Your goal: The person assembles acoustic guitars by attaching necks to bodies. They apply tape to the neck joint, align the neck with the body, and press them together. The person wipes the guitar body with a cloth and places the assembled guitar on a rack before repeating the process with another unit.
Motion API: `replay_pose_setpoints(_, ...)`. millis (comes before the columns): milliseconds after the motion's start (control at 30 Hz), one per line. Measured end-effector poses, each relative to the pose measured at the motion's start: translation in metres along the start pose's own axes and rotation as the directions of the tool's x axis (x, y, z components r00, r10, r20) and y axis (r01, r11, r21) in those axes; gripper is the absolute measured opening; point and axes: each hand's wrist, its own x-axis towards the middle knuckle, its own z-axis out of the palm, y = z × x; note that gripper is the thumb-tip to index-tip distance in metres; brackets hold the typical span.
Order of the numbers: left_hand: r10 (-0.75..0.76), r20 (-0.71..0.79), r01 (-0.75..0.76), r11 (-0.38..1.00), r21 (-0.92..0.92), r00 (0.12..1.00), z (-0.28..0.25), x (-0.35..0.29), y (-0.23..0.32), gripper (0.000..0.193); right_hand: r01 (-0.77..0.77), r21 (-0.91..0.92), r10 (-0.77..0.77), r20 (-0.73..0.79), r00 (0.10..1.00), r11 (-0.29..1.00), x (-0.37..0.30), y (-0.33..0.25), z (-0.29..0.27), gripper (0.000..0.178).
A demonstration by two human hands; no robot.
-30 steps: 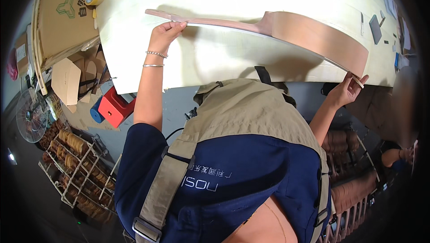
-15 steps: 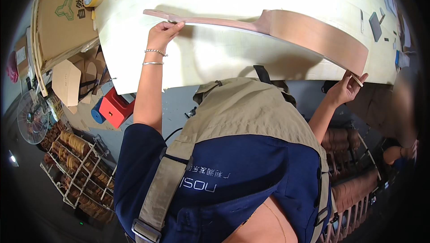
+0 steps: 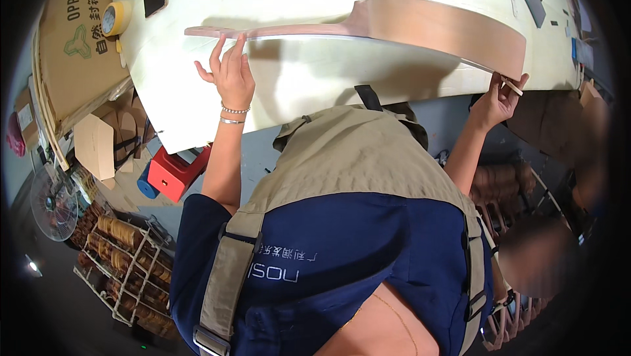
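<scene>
My left fingers [image 3: 234, 57] spread, touching guitar neck [image 3: 296, 29] | my right fingers [image 3: 494, 88] clamp pale stick [image 3: 513, 87] by guitar body [image 3: 447, 33], at desk's [image 3: 177, 93] front edge

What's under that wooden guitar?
Under the wooden guitar, you can see the pale tabletop with a dark shadow on it. The part right behind the guitar's body is covered, so I can't tell what's there.

the left hand [image 3: 232, 79] is loosely fanned, the right hand [image 3: 500, 100] curled and pinching.
</scene>
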Motion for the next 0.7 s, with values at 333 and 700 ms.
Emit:
replay_pose_setpoints(333,0.053,0.058,-0.058,0.994,0.092,0.997,0.003,0.001,0.002,0.044,0.025,-0.093,-0.031,-0.060,0.998,0.995,0.000,0.007,0.003,0.064)
replay_pose_setpoints(700,0.156,0.073,-0.155,0.988,-0.027,0.985,0.005,0.017,0.059,0.054,0.041,-0.069,-0.049,-0.109,0.993,0.997,0.000,0.010,0.008,0.062)
